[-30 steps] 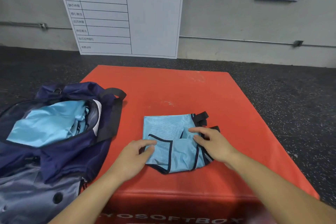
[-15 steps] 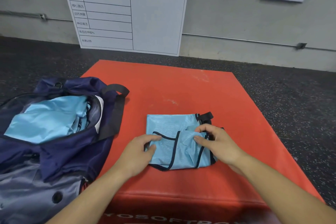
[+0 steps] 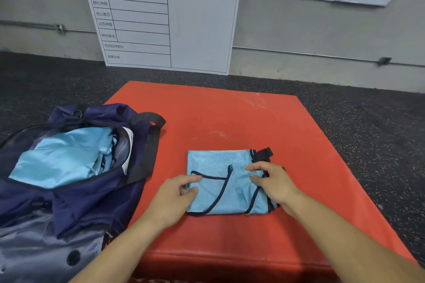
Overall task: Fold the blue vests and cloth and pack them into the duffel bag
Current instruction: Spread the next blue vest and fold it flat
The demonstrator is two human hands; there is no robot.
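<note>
Folded vest: a light blue mesh vest (image 3: 226,182) with dark navy piping lies folded into a rough rectangle on the near middle of the red mat (image 3: 230,117), flat, with a black strap end (image 3: 264,153) poking out at its far right corner.
Vest look: the top layer shows a curved piped edge running from the left side across to the middle, then down to the near edge; the fabric is slightly puckered under the right fingers.
Left hand: the left hand (image 3: 174,200) is at the vest's left edge, thumb and forefinger pinching the piped border, the other fingers curled beside it on the mat.
Right hand: the right hand (image 3: 273,185) covers the vest's right side, fingers curled and gripping a bunched fold of the cloth near the right edge.
Duffel bag: a navy duffel bag (image 3: 76,202) sits left of the vest, partly on the mat and partly on the dark speckled floor (image 3: 368,133), its top opening gaping.
Bag contents: light blue fabric (image 3: 62,161) fills the opening; whether it is a vest or the cloth I cannot tell.
Bag handle: a black webbing handle (image 3: 149,119) loops over the bag's far right corner.
Backdrop: a white training board (image 3: 197,30) with a green header leans against the grey wall beyond the mat.
</note>
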